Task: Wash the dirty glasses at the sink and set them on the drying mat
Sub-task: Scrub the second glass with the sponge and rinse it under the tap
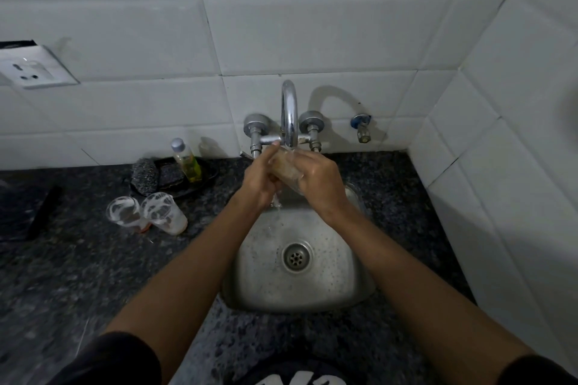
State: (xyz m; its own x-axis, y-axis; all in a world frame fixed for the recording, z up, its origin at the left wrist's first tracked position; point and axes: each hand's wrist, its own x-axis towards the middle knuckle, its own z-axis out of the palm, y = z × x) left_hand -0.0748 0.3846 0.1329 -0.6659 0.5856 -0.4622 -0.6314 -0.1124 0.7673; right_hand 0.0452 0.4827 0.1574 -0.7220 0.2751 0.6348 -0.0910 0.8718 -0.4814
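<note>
Both hands' grip (pixel 261 180) (pixel 316 180) clasps soapy clear glass (pixel 286 166) under tap (pixel 289 112).

Dim, cool-grey light w/ soft grain. Source seems upper left: faucet (pixel 289 112) throws a curved shadow right onto the wall tiles (pixel 312 25). Small glare on chrome spout and sink (pixel 328 284). Wide-angle bends tile lines near edges; countertop (pixel 78 275) at lower left smeared, blurry.

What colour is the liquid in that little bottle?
Yellow-green, in the bottle with a silver cap; head view.
</note>
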